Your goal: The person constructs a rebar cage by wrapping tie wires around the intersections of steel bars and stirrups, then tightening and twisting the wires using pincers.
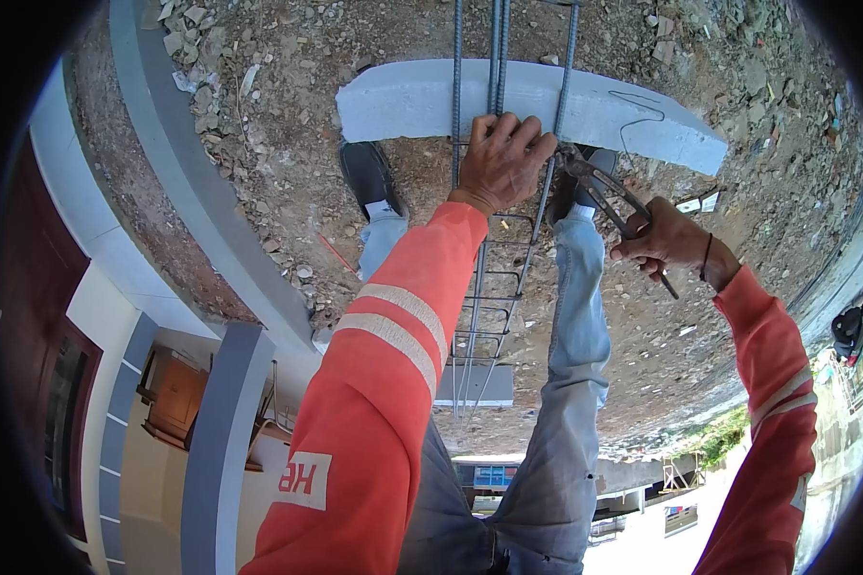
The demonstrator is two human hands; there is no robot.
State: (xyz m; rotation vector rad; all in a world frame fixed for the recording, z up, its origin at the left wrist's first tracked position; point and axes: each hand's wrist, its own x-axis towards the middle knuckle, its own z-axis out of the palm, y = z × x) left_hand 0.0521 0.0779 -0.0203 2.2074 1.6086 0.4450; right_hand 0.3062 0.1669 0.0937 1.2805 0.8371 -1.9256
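Note:
A rebar cage (457, 105) of long ribbed bars and thin stirrups runs away from me, between my legs and across a pale concrete block (393, 101). My left hand (504, 161) is closed over its middle bars just at the block's near edge. In my right hand (676, 240) are rusty long-handled pincers (604, 182), with the handles slightly apart. Their jaws meet the right-hand bar beside my left fingers; whether they grip a wire there is too small to tell. A bent thin wire (642, 117) lies over the right part of the block.
Rubble-strewn soil (288, 144) surrounds the block. My shoes (366, 177) stand close to its near side. A second grey block (484, 383) lies under the cage nearer me. At left are a concrete kerb (177, 172) and a building with a wooden chair (174, 398).

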